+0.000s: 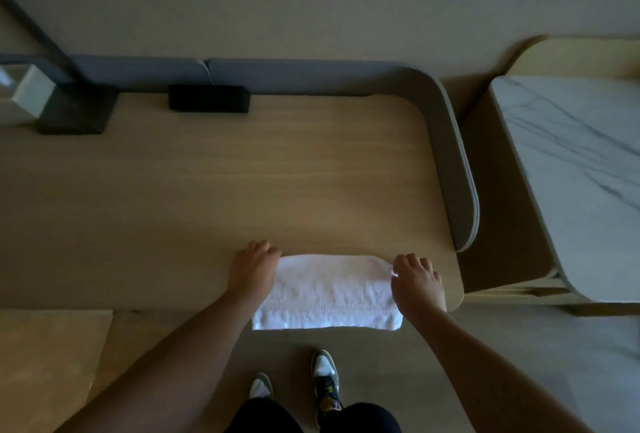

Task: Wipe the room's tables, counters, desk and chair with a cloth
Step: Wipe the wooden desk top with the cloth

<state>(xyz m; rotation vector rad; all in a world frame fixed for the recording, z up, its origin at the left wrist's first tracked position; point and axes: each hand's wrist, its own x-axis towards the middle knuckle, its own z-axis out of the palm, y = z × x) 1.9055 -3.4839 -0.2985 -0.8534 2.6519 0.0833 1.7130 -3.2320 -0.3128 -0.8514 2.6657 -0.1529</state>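
While the cloth (327,292) lay folded over the worktop (242,183) edge, both hands held it.
Left hand (252,268) gripped its left end, right hand (417,280) pinched its right corner.

Hotel-style room, long wooden desk (242,169) with a padded grey rim against a plain wall, black lamp base (74,110) at upper left, marble-topped table (581,162) at right

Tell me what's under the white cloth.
The wooden desk lies under most of the cloth; its near edge overhangs the floor. The desk surface beneath it is covered, so anything there stays hidden.
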